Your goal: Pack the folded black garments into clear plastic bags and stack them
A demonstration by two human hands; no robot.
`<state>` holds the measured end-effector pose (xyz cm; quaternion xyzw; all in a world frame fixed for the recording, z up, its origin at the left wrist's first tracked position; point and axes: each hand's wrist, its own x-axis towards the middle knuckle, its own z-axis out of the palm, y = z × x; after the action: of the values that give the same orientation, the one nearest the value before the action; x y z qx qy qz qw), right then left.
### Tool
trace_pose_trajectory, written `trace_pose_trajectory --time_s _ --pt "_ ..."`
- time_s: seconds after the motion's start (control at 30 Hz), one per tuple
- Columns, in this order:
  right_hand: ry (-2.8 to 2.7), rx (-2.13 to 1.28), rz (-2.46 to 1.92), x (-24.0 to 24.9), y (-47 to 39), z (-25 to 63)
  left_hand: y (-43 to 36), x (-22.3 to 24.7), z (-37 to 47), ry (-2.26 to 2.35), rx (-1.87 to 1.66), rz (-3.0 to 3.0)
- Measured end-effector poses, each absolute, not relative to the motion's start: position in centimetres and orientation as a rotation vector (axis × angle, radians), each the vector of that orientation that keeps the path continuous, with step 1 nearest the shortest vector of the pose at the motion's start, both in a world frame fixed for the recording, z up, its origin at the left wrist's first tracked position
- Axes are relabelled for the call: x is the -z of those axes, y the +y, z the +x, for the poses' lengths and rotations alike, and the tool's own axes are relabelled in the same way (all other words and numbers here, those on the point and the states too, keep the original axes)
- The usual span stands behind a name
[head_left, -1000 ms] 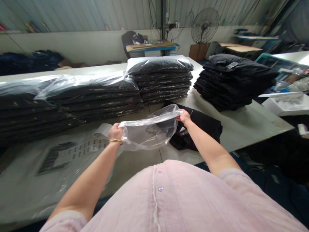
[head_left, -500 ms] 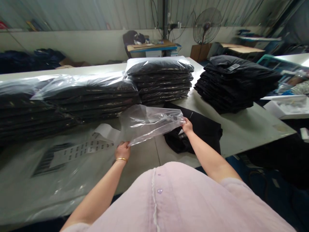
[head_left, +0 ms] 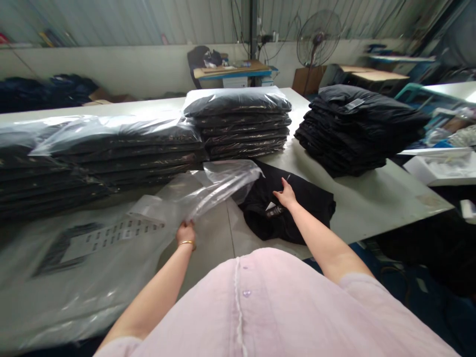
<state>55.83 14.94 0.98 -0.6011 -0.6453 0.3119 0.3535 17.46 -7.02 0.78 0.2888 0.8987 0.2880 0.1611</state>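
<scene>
My left hand (head_left: 185, 232), with a gold bangle at the wrist, is closed on the near edge of a clear plastic bag (head_left: 219, 186). The bag's far end lies loose and reaches over the left side of a folded black garment (head_left: 308, 198). Over that garment is my right hand (head_left: 286, 194), fingers apart and holding nothing; whether it touches the cloth I cannot tell. A small white tag (head_left: 270, 206) shows near the garment's collar. Left of my left hand, a strip of printed labels (head_left: 115, 237) lies on more clear plastic (head_left: 111, 292).
Bagged black garments stand in a left stack (head_left: 130, 148) and a middle stack (head_left: 238, 121). An unbagged black stack (head_left: 360, 129) sits at the right, beyond it a white box (head_left: 442, 166). A fan (head_left: 319, 37) and a small desk (head_left: 234, 72) are behind the table (head_left: 394, 198).
My right hand has let go of the bag and opened over the black garment. The bag's right end has dropped leftward. My left hand still grips its edge.
</scene>
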Motion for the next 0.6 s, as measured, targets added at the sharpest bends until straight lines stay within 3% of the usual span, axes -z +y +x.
trace_pose_trajectory --time_s 0.23,0.6 --pt "-2.393 -0.560 -1.457 -0.4 12.2 51.8 -7.8 -2.1 19.0 2.605 -0.741 0.845" --pt "-2.650 -0.576 -1.653 1.9 10.1 47.6 -12.2 -3.0 17.7 2.577 -0.515 0.997"
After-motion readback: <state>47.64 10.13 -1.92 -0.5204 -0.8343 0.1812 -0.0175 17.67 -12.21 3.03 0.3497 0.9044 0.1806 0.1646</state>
